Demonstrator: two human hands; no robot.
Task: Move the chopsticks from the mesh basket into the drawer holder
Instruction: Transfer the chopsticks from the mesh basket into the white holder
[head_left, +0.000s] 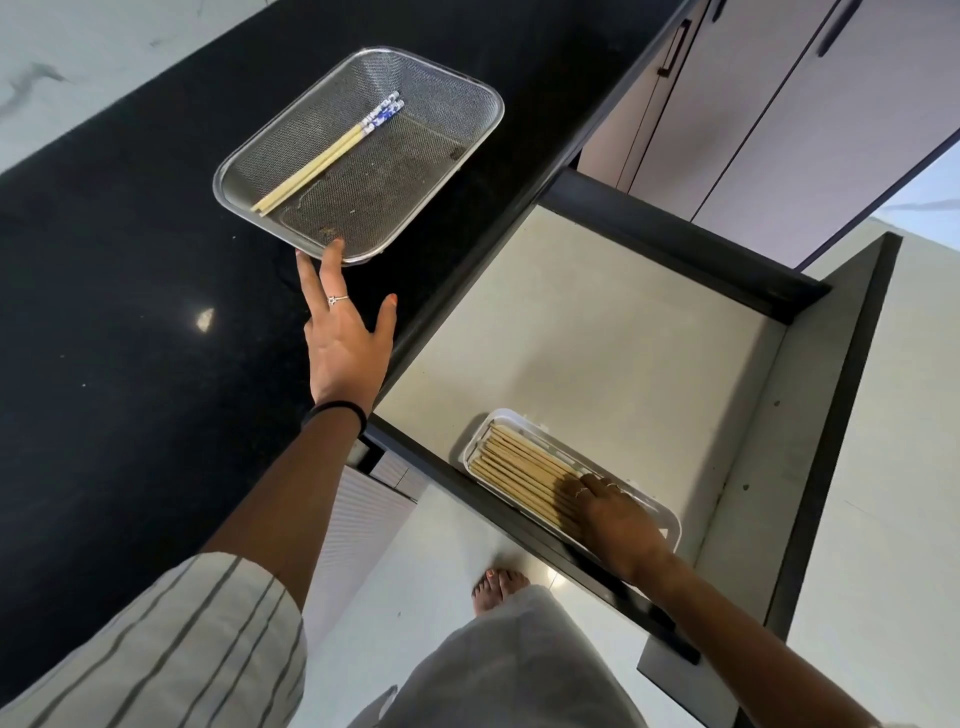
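one last pair of chopsticks (326, 154) lies in the mesh basket (470, 88) on the black desk (130, 260). the left hand (345, 338) reaches for it, fingers (332, 260) spread, holding nothing, tips at the rim. the right hand (615, 512) lies flat on the sticks in the drawer holder (670, 519) — gripping nothing i can see. a hasty grab could nudge the basket and roll the pair apart.
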